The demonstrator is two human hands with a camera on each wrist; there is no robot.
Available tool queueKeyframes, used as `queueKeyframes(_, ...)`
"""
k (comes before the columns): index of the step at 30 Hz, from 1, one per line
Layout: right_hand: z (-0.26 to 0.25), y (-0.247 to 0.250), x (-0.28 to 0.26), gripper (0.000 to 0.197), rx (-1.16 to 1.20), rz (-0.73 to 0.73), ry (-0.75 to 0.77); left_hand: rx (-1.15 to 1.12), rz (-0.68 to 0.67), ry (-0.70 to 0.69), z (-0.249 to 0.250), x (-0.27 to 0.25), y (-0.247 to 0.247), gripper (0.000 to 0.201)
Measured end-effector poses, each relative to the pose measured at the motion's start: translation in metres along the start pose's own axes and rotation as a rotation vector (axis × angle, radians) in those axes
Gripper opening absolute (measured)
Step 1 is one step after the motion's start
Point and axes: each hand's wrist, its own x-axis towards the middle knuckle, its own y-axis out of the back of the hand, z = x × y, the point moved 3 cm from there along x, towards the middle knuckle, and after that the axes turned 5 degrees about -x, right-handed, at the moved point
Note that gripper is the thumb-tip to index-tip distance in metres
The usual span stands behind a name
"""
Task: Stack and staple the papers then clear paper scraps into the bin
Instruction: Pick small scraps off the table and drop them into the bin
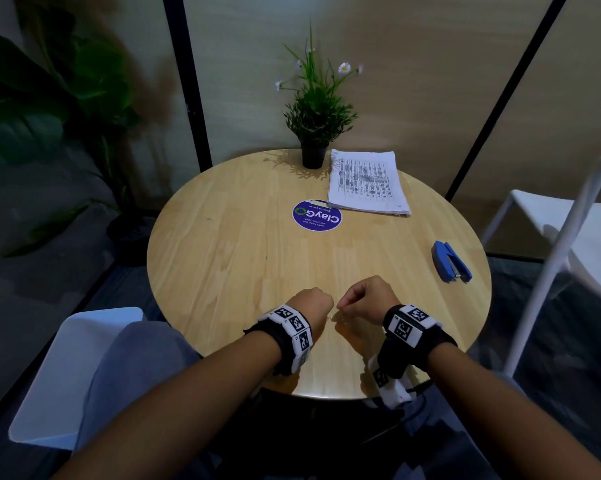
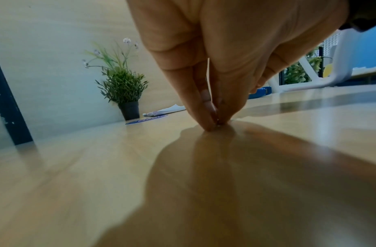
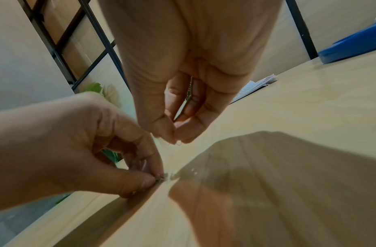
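Both hands hover together at the near edge of the round wooden table (image 1: pixel 243 258). My left hand (image 1: pixel 321 306) has its fingertips (image 2: pixel 210 117) pressed to the tabletop, pinching tiny paper scraps (image 3: pixel 168 175) against the wood. Just right of it, my right hand (image 1: pixel 341 304) pinches a tiny scrap (image 3: pixel 178 143) between thumb and forefinger a little above the surface. A stack of printed papers (image 1: pixel 368 183) lies at the far right of the table. The blue stapler (image 1: pixel 451 261) lies at the right edge. No bin shows in any view.
A small potted plant (image 1: pixel 314 154) stands at the far edge beside the papers, with a round purple sticker (image 1: pixel 317 215) in front of it. White chairs stand at the right (image 1: pixel 551 237) and near left (image 1: pixel 74 368). A large leafy plant (image 1: pixel 50 98) fills the left.
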Motion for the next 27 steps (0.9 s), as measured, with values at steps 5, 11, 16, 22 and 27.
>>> queueKeyframes(5, -0.001, -0.001, 0.0, 0.006, 0.002, 0.006, 0.003, 0.025, -0.017, -0.005, 0.0, 0.0, 0.005, 0.021)
queueKeyframes(11, 0.001, -0.005, 0.003, 0.008, 0.004, 0.005, -0.025, -0.349, 0.078, 0.024, -0.02, -0.001, 0.017, 0.018)
queueKeyframes(16, -0.009, -0.014, 0.006, 0.007, 0.012, -0.025, -0.019, -0.645, 0.157, 0.056, -0.05, -0.011, 0.036, 0.011)
queueKeyframes(22, -0.067, -0.038, 0.019, 0.025, 0.099, -0.029, 0.079, -0.919, 0.276, 0.102, -0.121, -0.043, 0.07, 0.004)
queueKeyframes(27, -0.149, -0.081, 0.032, 0.022, 0.175, -0.109, 0.217, -0.991, 0.422, 0.177, -0.2, -0.092, 0.09, 0.011)
